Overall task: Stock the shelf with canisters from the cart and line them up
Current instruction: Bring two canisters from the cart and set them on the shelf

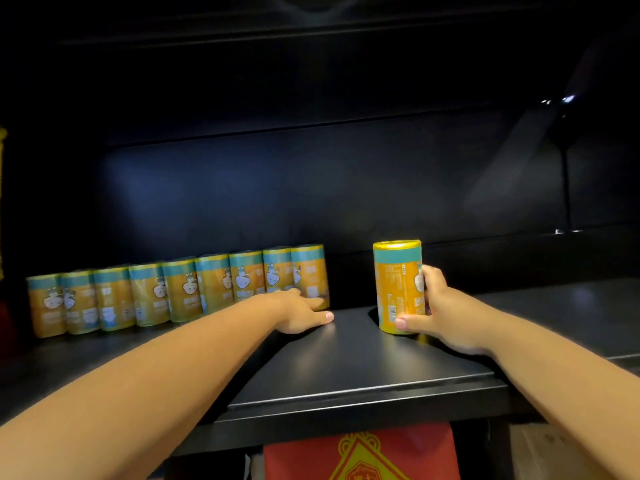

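Observation:
Several orange and teal canisters [180, 292] stand upright in a row along the back left of the black shelf [346, 372]. My left hand [301, 311] lies flat on the shelf, its fingers touching the base of the rightmost canister in the row [310, 268]. To the right, apart from the row, one more orange canister [398, 282] stands upright on the shelf. My right hand [440, 313] grips it from the right side, thumb across its lower front.
The shelf's dark back panel rises behind the canisters. A gap of bare shelf separates the row from the held canister. Below the shelf's front edge hangs a red and gold item [363, 455]. A dark upright post [566, 188] stands at the right.

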